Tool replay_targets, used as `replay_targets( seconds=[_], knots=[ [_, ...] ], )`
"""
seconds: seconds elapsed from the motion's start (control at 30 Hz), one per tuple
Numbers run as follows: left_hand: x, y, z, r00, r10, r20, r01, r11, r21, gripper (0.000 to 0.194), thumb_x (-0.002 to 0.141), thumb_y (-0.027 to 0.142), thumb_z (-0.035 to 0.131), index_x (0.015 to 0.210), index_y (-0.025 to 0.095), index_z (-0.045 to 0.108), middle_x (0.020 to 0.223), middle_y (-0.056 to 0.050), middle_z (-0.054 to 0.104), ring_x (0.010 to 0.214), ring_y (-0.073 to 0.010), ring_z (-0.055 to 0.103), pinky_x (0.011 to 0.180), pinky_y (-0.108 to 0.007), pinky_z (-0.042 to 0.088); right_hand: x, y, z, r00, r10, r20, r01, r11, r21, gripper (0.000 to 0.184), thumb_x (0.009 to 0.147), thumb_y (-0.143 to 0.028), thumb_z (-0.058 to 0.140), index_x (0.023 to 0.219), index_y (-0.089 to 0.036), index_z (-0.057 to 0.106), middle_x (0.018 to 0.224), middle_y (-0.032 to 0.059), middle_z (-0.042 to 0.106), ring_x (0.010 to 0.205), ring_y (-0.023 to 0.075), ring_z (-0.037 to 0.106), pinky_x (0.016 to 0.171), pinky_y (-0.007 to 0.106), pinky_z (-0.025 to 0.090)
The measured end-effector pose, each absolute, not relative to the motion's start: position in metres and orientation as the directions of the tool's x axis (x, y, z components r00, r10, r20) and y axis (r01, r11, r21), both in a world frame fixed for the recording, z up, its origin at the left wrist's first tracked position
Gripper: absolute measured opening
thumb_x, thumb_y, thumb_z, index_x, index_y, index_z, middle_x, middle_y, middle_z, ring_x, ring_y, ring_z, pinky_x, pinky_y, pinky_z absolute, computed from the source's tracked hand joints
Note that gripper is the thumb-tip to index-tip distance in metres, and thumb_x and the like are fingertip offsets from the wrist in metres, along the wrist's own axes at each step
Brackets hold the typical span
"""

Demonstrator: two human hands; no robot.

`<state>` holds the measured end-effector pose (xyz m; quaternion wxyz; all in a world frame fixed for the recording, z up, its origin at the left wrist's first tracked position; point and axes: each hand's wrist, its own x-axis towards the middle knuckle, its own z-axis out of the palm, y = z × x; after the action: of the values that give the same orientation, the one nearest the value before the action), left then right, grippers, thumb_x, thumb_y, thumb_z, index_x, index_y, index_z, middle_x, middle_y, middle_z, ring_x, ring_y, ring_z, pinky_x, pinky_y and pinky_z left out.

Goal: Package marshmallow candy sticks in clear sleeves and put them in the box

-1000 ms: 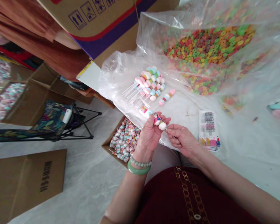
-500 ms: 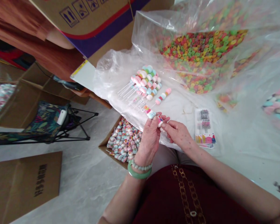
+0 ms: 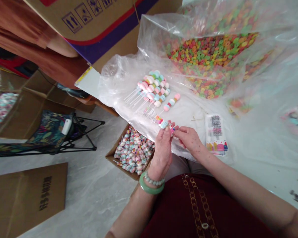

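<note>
My left hand, wearing a jade bangle and a beaded bracelet, is closed around a marshmallow candy skewer in a clear printed wrapper. Colourful pieces and a pale blue marshmallow show beyond its fingers. My right hand pinches the near end of the same wrapped candy, by the left thumb; the exact grip is partly hidden by the fingers. Just past the hands, a single marshmallow skewer lies on the plastic sheet. Behind it is a pile of marshmallow skewers, white sticks pointing left. Right of my hands lies a stack of printed wrappers.
A large clear bag of gummy rings fills the table's back. Below the table edge, a carton holds many wrapped skewers. A big cardboard box stands at the far left, beside a person's sleeve. A folding chair is on the floor.
The view has shifted slightly. My fingers have moved closer together at the wrapper's near end, and the white part that showed between them is now mostly covered.
</note>
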<state>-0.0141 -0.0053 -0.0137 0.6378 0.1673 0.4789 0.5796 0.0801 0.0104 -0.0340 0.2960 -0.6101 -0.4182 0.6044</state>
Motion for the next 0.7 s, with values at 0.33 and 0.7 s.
replay_targets(
  seconds=[0.33,0.7],
  knots=[
    [-0.031,0.009,-0.013,-0.114,0.895,-0.432,-0.689,0.242,0.683,0.017,0.073,0.020,0.068,0.087,0.014,0.060,0.080,-0.002,0.065,0.078,-0.0140,0.064,0.081,-0.030,0.049,0.091,-0.015,-0.003,-0.269,0.832,-0.484,0.029,-0.496,-0.868,0.019,0.072,-0.038,0.057,0.071,-0.020,0.053,0.046,-0.0064,0.047,0.039,0.0088,0.042,0.039,0.021,0.030],
    [-0.056,-0.006,0.031,0.022,0.872,-0.489,-0.706,0.359,0.610,0.021,0.076,0.027,0.067,0.090,0.011,0.064,0.087,-0.009,0.068,0.077,-0.0184,0.066,0.078,-0.033,0.052,0.088,-0.044,0.010,-0.149,0.904,-0.400,-0.091,-0.416,-0.905,0.016,0.069,-0.034,0.060,0.067,-0.018,0.057,0.046,-0.0071,0.042,0.042,0.0066,0.029,0.041,0.021,0.017]
  ],
)
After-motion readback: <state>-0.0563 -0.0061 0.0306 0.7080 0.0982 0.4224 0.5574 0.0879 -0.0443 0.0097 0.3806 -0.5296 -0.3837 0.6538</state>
